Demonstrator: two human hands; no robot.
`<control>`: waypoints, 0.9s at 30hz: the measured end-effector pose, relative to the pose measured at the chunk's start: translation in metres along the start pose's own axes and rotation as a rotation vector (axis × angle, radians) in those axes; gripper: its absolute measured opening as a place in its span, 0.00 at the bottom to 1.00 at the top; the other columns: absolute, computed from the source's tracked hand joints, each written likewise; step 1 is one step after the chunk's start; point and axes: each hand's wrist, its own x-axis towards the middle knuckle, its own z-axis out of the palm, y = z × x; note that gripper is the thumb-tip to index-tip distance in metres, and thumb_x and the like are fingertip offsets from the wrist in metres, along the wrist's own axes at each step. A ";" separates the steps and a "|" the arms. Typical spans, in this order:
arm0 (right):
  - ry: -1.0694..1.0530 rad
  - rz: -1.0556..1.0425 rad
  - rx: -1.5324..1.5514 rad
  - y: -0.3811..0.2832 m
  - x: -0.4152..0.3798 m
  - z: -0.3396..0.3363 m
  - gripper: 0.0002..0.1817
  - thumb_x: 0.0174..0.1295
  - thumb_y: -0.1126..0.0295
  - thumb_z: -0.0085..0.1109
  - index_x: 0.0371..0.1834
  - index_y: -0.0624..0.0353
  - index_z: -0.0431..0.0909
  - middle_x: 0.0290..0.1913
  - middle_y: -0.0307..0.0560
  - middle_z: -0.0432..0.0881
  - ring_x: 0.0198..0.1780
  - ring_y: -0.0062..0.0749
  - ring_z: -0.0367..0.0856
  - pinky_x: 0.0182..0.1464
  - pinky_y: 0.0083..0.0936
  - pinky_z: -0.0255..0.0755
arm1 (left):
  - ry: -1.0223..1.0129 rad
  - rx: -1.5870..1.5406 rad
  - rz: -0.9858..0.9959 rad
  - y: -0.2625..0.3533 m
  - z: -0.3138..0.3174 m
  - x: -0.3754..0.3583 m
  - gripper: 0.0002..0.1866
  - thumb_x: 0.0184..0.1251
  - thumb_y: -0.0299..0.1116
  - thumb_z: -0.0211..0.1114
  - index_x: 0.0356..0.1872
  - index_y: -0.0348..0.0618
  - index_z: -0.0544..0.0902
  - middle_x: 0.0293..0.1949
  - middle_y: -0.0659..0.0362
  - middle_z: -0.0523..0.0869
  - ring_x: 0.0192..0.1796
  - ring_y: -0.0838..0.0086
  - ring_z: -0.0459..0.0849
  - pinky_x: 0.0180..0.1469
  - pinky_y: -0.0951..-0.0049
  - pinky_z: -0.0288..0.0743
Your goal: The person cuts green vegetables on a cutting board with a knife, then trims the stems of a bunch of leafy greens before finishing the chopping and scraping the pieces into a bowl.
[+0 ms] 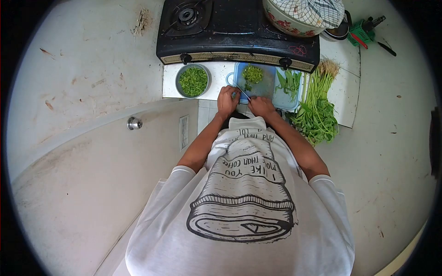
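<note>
My right hand [261,106] is closed around the handle of a knife [244,94], whose thin blade slants up and left over a blue cutting board [264,90]. At the board's lower left edge, my left hand [228,100] is closed, its fingertips near the blade; whatever it holds is hidden. Finely chopped greens [252,73] are heaped on the board, with a few bits just below. Loose green leaves [288,83] lie at the board's right side. Left of my hands stands a grey bowl [210,81] of chopped greens.
A black two-burner gas stove [235,43] borders the board at the back. On it stands a floral pot [287,23] under a checked cloth [317,11]. Long-stemmed leafy greens with roots [317,110] hang over the counter's front at right. A green basket [363,34] holds utensils.
</note>
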 end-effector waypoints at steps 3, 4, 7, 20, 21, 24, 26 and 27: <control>-0.025 -0.007 -0.016 -0.003 0.006 -0.003 0.21 0.72 0.57 0.50 0.39 0.66 0.85 0.37 0.66 0.88 0.41 0.61 0.89 0.49 0.52 0.82 | -0.001 0.024 0.032 -0.002 0.001 -0.001 0.05 0.66 0.31 0.70 0.39 0.43 0.90 0.40 0.53 0.88 0.47 0.56 0.84 0.53 0.59 0.77; -0.024 0.014 0.003 -0.003 0.006 -0.003 0.22 0.72 0.57 0.50 0.40 0.66 0.85 0.37 0.67 0.88 0.41 0.61 0.89 0.49 0.52 0.82 | -0.002 0.034 0.042 -0.003 0.001 -0.001 0.05 0.66 0.30 0.70 0.39 0.43 0.90 0.40 0.53 0.88 0.47 0.56 0.84 0.53 0.59 0.77; -0.014 0.061 0.056 -0.004 0.002 -0.005 0.22 0.72 0.56 0.50 0.39 0.66 0.85 0.37 0.67 0.88 0.41 0.62 0.89 0.49 0.53 0.82 | -0.006 0.040 0.041 -0.004 0.001 -0.001 0.05 0.66 0.29 0.70 0.40 0.43 0.90 0.40 0.53 0.88 0.47 0.56 0.84 0.53 0.58 0.77; 0.005 0.021 -0.001 0.000 -0.006 0.002 0.20 0.70 0.58 0.51 0.41 0.65 0.85 0.37 0.63 0.89 0.41 0.59 0.90 0.48 0.53 0.82 | 0.008 0.039 0.061 0.001 -0.004 -0.001 0.05 0.64 0.27 0.69 0.38 0.42 0.90 0.38 0.53 0.87 0.45 0.54 0.82 0.52 0.58 0.76; 0.006 0.023 -0.005 -0.002 -0.006 -0.001 0.20 0.70 0.58 0.51 0.41 0.65 0.85 0.37 0.63 0.89 0.42 0.59 0.90 0.49 0.53 0.82 | 0.001 0.046 0.064 0.001 -0.004 -0.001 0.05 0.64 0.27 0.69 0.38 0.42 0.90 0.39 0.53 0.87 0.46 0.55 0.82 0.53 0.58 0.76; -0.015 0.022 0.016 -0.008 -0.005 -0.011 0.20 0.70 0.58 0.51 0.41 0.65 0.85 0.40 0.63 0.89 0.44 0.58 0.90 0.51 0.51 0.82 | -0.014 0.068 0.080 0.001 -0.004 -0.001 0.05 0.63 0.28 0.69 0.39 0.43 0.89 0.40 0.53 0.87 0.47 0.55 0.82 0.53 0.57 0.76; -0.029 0.043 0.017 -0.010 -0.002 -0.013 0.20 0.70 0.58 0.51 0.40 0.65 0.86 0.40 0.64 0.89 0.44 0.57 0.90 0.51 0.51 0.82 | -0.029 0.089 0.089 0.002 -0.004 -0.002 0.06 0.63 0.28 0.69 0.39 0.43 0.89 0.40 0.53 0.87 0.47 0.55 0.82 0.53 0.57 0.76; -0.036 0.051 0.018 -0.010 -0.001 -0.013 0.20 0.70 0.58 0.51 0.39 0.65 0.86 0.41 0.65 0.89 0.44 0.56 0.90 0.51 0.50 0.82 | -0.040 0.102 0.090 0.006 -0.007 -0.003 0.06 0.63 0.28 0.69 0.39 0.43 0.89 0.41 0.53 0.87 0.47 0.55 0.83 0.53 0.57 0.76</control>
